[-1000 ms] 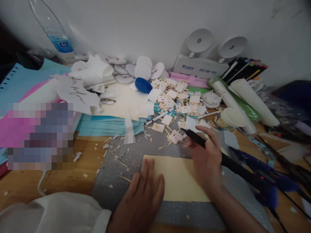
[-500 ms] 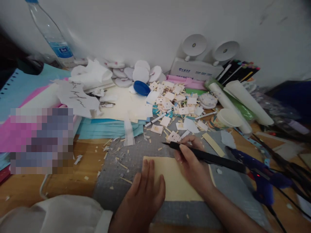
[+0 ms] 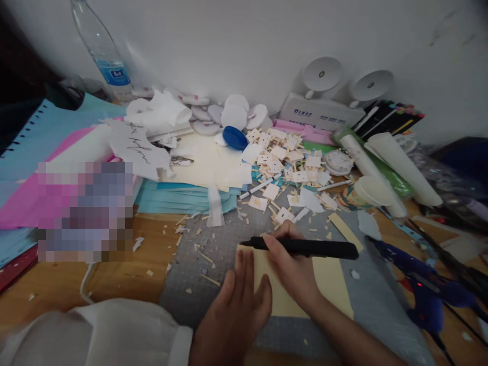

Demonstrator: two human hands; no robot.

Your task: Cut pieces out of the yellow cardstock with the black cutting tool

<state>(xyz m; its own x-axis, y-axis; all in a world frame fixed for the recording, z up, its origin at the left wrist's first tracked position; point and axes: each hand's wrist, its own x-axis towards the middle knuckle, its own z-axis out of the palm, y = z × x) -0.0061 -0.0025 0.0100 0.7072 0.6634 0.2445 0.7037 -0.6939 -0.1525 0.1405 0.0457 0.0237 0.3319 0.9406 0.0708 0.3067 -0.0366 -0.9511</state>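
Note:
A pale yellow sheet of paper (image 3: 331, 279) lies on the grey cutting mat (image 3: 190, 300). My left hand (image 3: 240, 297) rests flat over its left side, fingers stretched out and pressing near the upper left corner. In my right hand (image 3: 292, 272) is a black marker pen (image 3: 320, 248), held almost level with its tip pointing left. That tip is by the sheet's upper left corner, just beyond my left fingertips; whether it touches the paper I cannot tell. The right hand hides part of the sheet.
A blue glue gun (image 3: 415, 279) lies to the right, its cord trailing. Behind the mat are a heap of small cream paper pieces (image 3: 280, 152), a paper cup (image 3: 371, 192) and stacked blue sheets (image 3: 183, 201). A plastic bottle (image 3: 110, 66) stands at the back left. Scraps litter the mat.
My right hand has brought the marker pen left and down, its tip now at the sheet's upper left corner. My left hand stays on the sheet. The whole view has shifted slightly.

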